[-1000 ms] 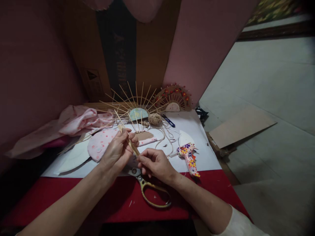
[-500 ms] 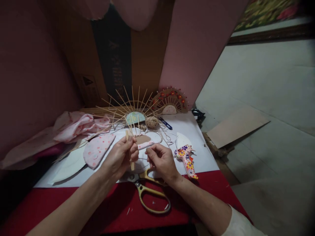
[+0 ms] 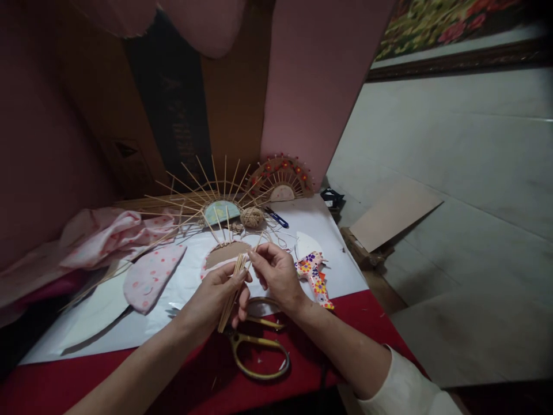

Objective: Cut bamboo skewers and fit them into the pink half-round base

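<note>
My left hand point(image 3: 220, 295) is closed round a small bundle of thin wooden sticks point(image 3: 231, 291), held slanted above the table. My right hand point(image 3: 276, 274) pinches the top end of one stick point(image 3: 256, 246) beside that bundle. Just beyond the hands lies a brown cardboard half-disc point(image 3: 224, 252) with a few sticks fanned out from it. Yellow-handled scissors point(image 3: 254, 346) lie on the red cloth under my wrists.
A flower-patterned glue gun point(image 3: 314, 276) lies right of my right hand on the white sheet point(image 3: 181, 288). A pink dotted half-disc point(image 3: 149, 276), pink fabric point(image 3: 108, 233), a twine ball point(image 3: 252, 217), two stick fans point(image 3: 216, 199) and a blue clipper point(image 3: 276, 218) lie behind.
The view has swung left and down. My left hand tipped the stick bundle to slant the other way. My right hand rose from the scissors to the bundle's top and pinched one stick.
</note>
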`<state>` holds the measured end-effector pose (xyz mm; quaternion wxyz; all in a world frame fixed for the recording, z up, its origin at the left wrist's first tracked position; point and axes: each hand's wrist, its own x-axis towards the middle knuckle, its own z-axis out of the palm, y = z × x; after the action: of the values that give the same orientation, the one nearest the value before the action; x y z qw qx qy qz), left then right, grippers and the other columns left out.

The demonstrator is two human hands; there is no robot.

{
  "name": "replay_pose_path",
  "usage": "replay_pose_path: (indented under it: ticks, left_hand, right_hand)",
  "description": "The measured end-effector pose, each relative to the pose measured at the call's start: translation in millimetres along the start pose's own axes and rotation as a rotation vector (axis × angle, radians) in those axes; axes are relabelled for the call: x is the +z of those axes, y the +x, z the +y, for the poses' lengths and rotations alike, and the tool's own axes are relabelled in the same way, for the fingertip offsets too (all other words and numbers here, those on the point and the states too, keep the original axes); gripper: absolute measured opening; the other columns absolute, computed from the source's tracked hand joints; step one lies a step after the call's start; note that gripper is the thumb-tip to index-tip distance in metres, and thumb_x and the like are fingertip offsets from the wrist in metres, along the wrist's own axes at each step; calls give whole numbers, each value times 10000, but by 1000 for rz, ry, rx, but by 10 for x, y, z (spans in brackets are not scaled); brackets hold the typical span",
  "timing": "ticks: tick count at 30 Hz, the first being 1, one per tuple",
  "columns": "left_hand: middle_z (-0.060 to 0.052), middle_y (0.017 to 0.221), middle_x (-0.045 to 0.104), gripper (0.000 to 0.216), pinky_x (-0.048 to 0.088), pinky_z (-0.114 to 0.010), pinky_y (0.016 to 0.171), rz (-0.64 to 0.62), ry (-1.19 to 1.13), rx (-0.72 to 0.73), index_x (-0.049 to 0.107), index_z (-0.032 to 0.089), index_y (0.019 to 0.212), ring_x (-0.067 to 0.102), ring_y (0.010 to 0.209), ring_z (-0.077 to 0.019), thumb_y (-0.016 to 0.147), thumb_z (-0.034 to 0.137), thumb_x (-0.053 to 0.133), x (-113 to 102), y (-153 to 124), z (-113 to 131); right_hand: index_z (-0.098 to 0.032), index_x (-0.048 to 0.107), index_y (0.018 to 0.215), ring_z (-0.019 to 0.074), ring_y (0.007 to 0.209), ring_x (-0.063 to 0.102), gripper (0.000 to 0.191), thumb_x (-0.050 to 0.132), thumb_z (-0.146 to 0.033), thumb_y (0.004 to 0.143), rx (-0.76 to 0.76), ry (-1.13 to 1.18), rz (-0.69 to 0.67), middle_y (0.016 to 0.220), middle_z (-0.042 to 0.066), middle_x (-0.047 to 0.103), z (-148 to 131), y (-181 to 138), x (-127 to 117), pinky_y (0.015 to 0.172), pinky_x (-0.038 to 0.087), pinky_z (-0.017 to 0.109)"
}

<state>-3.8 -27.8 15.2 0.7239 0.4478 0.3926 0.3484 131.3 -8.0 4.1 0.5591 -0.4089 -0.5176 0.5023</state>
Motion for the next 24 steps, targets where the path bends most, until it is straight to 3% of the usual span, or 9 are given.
replay_pose_path:
  ticks: [4, 8, 9, 10, 12, 15, 18, 24]
  left_hand:
    - [2, 527, 602, 182, 382, -157, 319, 26, -17, 5, 467, 195, 849, 547, 367, -118, 852, 372, 510, -35, 9, 5]
    - [-33, 556, 629, 126, 372, -159, 306, 125, -79, 32, 468, 177, 836, 557, 374, -127, 870, 298, 485, -88, 31, 25]
    - [-50, 576, 640, 118, 376, -160, 311, 140, -103, 32, 477, 169, 831, 566, 387, -129, 869, 279, 487, -96, 35, 33]
    - [-66, 603, 650, 108, 391, -162, 326, 144, -136, 24, 488, 159, 825, 582, 413, -131, 865, 259, 496, -102, 36, 40]
    - [-73, 634, 655, 84, 437, -172, 381, 139, -230, 4, 520, 143, 829, 607, 464, -130, 850, 224, 528, -107, 34, 52]
    - [-58, 637, 646, 72, 495, -206, 476, 119, -369, 2, 573, 136, 856, 622, 513, -132, 814, 194, 582, -113, 33, 50]
    - [-97, 710, 673, 118, 505, -214, 504, 101, -401, -15, 620, 121, 878, 646, 577, -157, 787, 195, 617, -128, 46, 37]
    - [-108, 695, 678, 135, 501, -221, 483, 119, -446, -56, 657, 99, 862, 638, 551, -163, 763, 189, 635, -162, 66, 43]
  right_hand:
    - [-194, 484, 747, 62, 383, 389, 232, 600, -385, 809, -98, 83, 91, 511, -65, 477, -170, -50, -56, 343, 299, 175]
    - [-227, 504, 843, 94, 475, 524, 63, 530, -275, 874, -519, -149, 335, 639, -25, 579, -278, -168, -165, 469, 449, 227]
    - [-235, 525, 879, 112, 540, 578, 7, 524, -231, 873, -641, -272, 314, 708, -3, 624, -269, -192, -193, 537, 485, 253]
    - [-241, 547, 924, 135, 619, 621, 80, 522, -193, 866, -755, -405, 236, 780, 21, 661, -246, -209, -217, 604, 506, 280]
    - [-249, 578, 1016, 183, 751, 660, 192, 525, -168, 850, -916, -663, -20, 883, 57, 699, -174, -221, -242, 685, 516, 323]
    - [-232, 608, 1071, 234, 830, 665, 243, 540, -182, 843, -1075, -930, -293, 956, 94, 709, -75, -207, -219, 672, 517, 353]
    - [-199, 635, 1048, 269, 969, 636, 238, 532, -134, 843, -1233, -1045, -360, 999, 112, 702, -46, -195, -168, 658, 524, 352]
    - [-168, 642, 1016, 258, 1042, 610, 200, 529, -127, 857, -1239, -1079, -366, 951, 96, 711, -33, -164, -134, 714, 529, 348]
